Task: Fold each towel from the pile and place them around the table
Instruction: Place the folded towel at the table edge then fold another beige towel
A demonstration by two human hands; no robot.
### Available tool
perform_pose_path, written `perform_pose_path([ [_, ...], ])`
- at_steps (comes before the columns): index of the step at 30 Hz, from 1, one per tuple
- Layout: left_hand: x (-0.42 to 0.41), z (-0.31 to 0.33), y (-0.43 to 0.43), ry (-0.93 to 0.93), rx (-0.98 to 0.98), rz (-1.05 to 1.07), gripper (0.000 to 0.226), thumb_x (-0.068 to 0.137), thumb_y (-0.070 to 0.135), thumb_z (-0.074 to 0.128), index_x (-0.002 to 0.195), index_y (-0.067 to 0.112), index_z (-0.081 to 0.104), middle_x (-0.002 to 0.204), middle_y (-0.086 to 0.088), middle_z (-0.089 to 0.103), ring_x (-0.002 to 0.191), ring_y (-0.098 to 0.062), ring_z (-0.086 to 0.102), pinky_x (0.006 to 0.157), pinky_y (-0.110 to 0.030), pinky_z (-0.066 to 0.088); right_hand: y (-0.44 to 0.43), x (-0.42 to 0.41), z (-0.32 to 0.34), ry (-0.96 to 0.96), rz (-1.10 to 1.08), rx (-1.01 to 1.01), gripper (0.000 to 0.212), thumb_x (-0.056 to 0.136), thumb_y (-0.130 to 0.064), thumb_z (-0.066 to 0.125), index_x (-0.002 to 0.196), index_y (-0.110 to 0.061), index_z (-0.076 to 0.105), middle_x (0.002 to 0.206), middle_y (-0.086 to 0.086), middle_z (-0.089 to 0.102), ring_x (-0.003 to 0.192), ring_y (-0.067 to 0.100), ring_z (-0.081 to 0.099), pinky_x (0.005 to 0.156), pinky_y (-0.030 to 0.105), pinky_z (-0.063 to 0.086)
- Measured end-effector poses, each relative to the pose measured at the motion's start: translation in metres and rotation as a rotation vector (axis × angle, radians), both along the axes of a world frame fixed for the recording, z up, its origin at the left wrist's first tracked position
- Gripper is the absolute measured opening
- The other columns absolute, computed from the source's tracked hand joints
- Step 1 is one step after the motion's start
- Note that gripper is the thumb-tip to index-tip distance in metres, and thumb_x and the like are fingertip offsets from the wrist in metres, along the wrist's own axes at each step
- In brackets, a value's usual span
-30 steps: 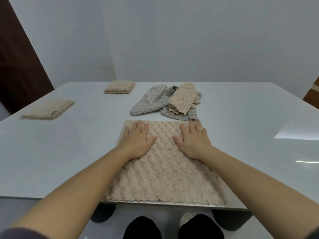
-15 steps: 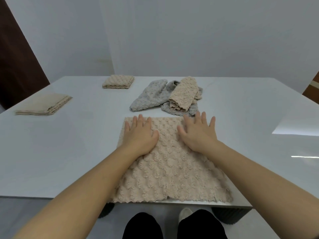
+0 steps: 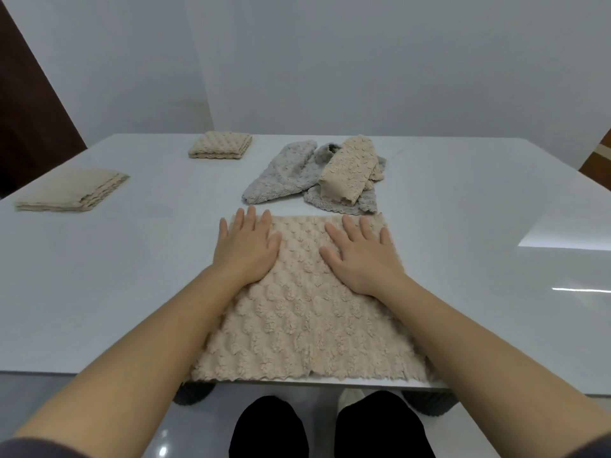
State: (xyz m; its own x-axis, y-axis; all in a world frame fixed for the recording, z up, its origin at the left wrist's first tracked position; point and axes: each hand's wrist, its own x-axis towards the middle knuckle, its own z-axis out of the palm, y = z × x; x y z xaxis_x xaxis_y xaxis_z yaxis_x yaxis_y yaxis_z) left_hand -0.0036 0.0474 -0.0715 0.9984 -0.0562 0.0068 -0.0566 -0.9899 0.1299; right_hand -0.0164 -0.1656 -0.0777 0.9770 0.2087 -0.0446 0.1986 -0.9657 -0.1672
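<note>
A beige bobbled towel [image 3: 307,319] lies spread flat at the table's near edge. My left hand [image 3: 246,249] rests palm down on its far left part, fingers apart, reaching the far edge. My right hand [image 3: 360,256] presses flat on its far right part, near the far right corner. Neither hand grips the cloth. Just beyond lies the pile [image 3: 317,175]: grey towels with a crumpled beige towel [image 3: 348,170] on top. A folded beige towel [image 3: 220,149] sits at the far left. Another folded beige towel [image 3: 71,190] lies near the left edge.
The white glossy table [image 3: 479,206] stretches bare to the right, with window glare on it. White walls stand behind. A dark door panel [image 3: 29,120] is at the left. My dark-clad knees [image 3: 330,428] show below the table's near edge.
Both hands have slid outward and toward the far edge across the spread towel, smoothing it. The left hand now reaches the far left corner, the right hand the far right.
</note>
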Motion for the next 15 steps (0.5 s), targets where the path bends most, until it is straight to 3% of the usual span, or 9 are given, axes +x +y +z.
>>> perform_pose_path([
  [3, -0.031, 0.007, -0.023, -0.061, -0.052, -0.092, 0.061, 0.102, 0.044, 0.013, 0.156, 0.02, -0.001, 0.162, -0.003, -0.012, 0.149, -0.02, -0.013, 0.12, -0.047, -0.007, 0.001, 0.001, -0.001, -0.004, -0.007, -0.004, 0.063, 0.098, -0.062, 0.013, 0.155, -0.037, 0.004, 0.164, -0.002, -0.008, 0.15, 0.024, -0.012, 0.119, 0.054, -0.008],
  [7, -0.071, 0.0, -0.041, 0.017, -0.058, -0.212, 0.061, 0.102, 0.045, 0.014, 0.155, 0.024, -0.005, 0.162, 0.002, -0.016, 0.148, -0.015, -0.017, 0.12, -0.043, -0.01, 0.001, 0.002, -0.002, -0.006, -0.008, -0.019, 0.064, 0.097, -0.063, 0.014, 0.155, -0.038, 0.005, 0.164, -0.002, -0.006, 0.15, 0.024, -0.01, 0.119, 0.053, -0.007],
  [15, -0.077, -0.007, 0.02, 0.054, -0.03, -0.085, 0.062, 0.101, 0.05, 0.011, 0.155, 0.024, -0.006, 0.161, 0.006, -0.015, 0.148, -0.011, -0.015, 0.121, -0.039, -0.008, -0.001, 0.0, 0.0, 0.001, 0.006, -0.021, 0.064, 0.098, -0.062, 0.013, 0.155, -0.036, 0.005, 0.164, -0.001, -0.006, 0.15, 0.026, -0.01, 0.119, 0.054, -0.007],
])
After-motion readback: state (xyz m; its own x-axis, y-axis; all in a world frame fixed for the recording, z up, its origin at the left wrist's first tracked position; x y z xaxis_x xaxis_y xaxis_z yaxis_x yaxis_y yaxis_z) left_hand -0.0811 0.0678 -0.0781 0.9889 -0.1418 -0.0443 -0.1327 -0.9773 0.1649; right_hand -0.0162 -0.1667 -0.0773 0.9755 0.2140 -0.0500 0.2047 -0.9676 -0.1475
